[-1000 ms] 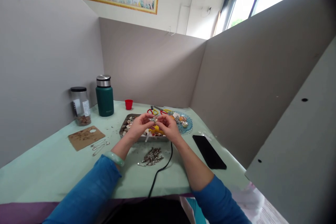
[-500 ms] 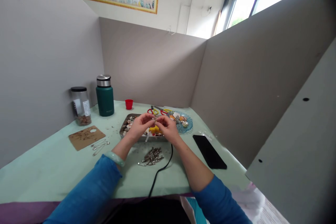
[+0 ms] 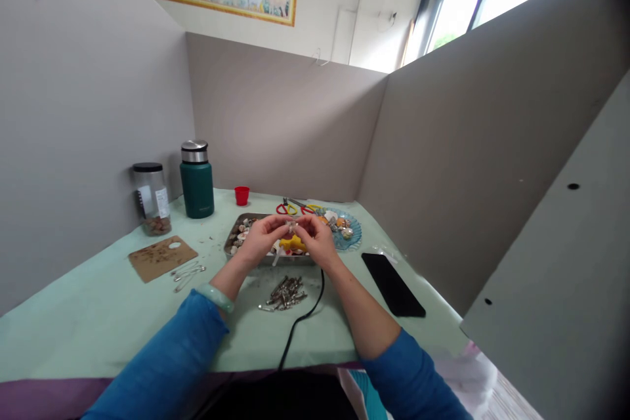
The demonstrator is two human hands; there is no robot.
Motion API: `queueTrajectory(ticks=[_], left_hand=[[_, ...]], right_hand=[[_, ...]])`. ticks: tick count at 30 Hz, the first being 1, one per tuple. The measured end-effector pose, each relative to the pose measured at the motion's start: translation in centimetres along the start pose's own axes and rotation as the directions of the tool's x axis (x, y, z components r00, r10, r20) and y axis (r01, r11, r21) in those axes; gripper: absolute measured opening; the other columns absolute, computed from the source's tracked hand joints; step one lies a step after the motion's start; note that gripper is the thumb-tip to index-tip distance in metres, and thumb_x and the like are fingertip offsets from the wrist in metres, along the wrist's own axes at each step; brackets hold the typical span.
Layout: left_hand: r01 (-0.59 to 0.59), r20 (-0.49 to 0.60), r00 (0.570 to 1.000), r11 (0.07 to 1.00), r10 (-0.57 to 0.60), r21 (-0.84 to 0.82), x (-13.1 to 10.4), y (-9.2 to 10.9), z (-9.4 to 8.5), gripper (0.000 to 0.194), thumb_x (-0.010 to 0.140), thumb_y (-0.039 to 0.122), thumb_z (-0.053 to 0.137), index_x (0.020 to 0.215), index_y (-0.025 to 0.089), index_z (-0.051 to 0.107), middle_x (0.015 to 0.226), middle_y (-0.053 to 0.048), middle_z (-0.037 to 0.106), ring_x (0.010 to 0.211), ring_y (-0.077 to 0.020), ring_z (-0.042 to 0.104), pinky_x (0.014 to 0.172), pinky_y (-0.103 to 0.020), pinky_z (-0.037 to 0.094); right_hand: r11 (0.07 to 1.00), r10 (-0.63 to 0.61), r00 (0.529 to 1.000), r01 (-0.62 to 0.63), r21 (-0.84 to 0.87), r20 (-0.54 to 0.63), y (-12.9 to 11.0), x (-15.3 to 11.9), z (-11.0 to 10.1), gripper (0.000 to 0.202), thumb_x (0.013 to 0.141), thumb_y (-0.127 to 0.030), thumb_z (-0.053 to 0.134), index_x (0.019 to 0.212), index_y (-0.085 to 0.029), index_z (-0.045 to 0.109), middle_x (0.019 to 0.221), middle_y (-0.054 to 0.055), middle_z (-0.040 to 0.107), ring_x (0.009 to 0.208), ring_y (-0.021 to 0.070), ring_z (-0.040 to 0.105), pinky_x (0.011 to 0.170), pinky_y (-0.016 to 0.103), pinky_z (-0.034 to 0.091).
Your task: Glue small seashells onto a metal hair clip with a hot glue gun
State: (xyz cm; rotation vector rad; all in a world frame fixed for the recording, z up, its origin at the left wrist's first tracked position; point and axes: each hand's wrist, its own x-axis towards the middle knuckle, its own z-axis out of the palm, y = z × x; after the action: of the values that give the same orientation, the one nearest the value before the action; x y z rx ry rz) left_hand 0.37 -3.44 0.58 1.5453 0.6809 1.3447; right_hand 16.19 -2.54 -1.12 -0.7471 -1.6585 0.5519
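My left hand [image 3: 262,241] and my right hand [image 3: 319,243] meet above a metal tray [image 3: 300,262]. Between their fingertips they pinch a small, pale, shiny piece [image 3: 291,226]; the fingers partly cover it, and its kind cannot be made out. Beneath the hands, the tray holds many small mixed pieces and a yellow piece [image 3: 294,243]. A narrow whitish strip [image 3: 277,256] leans over the tray's front edge. Nearer to me lies a pile of small silvery metal clips or pin backs [image 3: 285,293].
Right of the tray sit a blue glass plate [image 3: 356,233] with ornaments and a black phone-like slab [image 3: 394,285]. Scissors [image 3: 287,209] lie behind. To the left are a green flask [image 3: 197,187], a jar [image 3: 151,200], a red cup [image 3: 241,195], brown cardboard [image 3: 162,258] and safety pins [image 3: 187,272]. A black cable [image 3: 300,320] crosses the front.
The fingers of my right hand have shifted slightly around the small piece, and more of it shows. Both hands stay over the tray; everything on the table lies as before.
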Motion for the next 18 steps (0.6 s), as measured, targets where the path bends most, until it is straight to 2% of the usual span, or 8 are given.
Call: queueTrajectory(ticks=[5,18], left_hand=[[0.003,0.036,0.999,0.999,-0.005,0.038,0.0,-0.07,-0.14,0.042,0.071,0.039,0.068,0.104,0.014,0.067,0.105,-0.01,0.068,0.096,-0.0242,0.063,0.083,-0.033,0.05],[0.021,-0.009,1.0,0.998,-0.02,0.054,0.0,-0.07,-0.11,0.043,0.068,0.041,0.07,0.102,0.014,0.069,0.103,-0.01,0.069,0.097,-0.0256,0.062,0.084,-0.035,0.05]], right_hand=[[1.0,-0.012,1.0,0.013,-0.025,0.011,0.11,0.11,-0.01,0.02,0.08,-0.036,0.057,0.092,-0.02,0.057,0.068,-0.002,0.053,0.056,0.011,0.048,0.053,0.023,0.04],[0.997,-0.043,0.999,0.043,-0.058,0.002,0.27,0.13,0.01,0.017,0.08,-0.035,0.058,0.087,-0.02,0.058,0.07,-0.001,0.056,0.059,0.0119,0.05,0.056,0.024,0.042]])
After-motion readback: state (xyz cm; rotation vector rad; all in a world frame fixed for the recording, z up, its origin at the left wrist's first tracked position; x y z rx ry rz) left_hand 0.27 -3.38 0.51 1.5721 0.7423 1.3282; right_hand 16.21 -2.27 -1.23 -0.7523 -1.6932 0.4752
